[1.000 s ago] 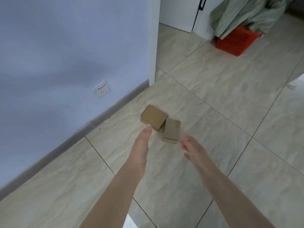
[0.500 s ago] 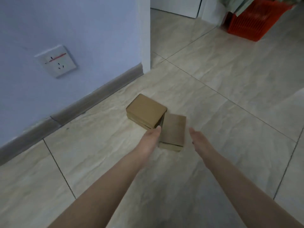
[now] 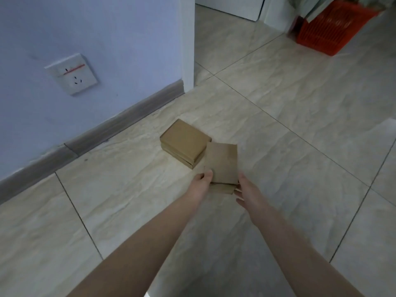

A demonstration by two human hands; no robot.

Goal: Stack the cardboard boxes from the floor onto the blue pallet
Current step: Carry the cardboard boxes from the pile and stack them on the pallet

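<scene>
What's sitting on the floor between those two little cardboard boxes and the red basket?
Nothing. In the head view only bare floor tiles stretch from the cardboard boxes to the red basket.

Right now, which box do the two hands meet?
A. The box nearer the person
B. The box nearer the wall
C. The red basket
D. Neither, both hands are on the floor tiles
A: the left hand and right hand sit at the two near corners of the nearer box, while the other box by the wall lies untouched.
</scene>
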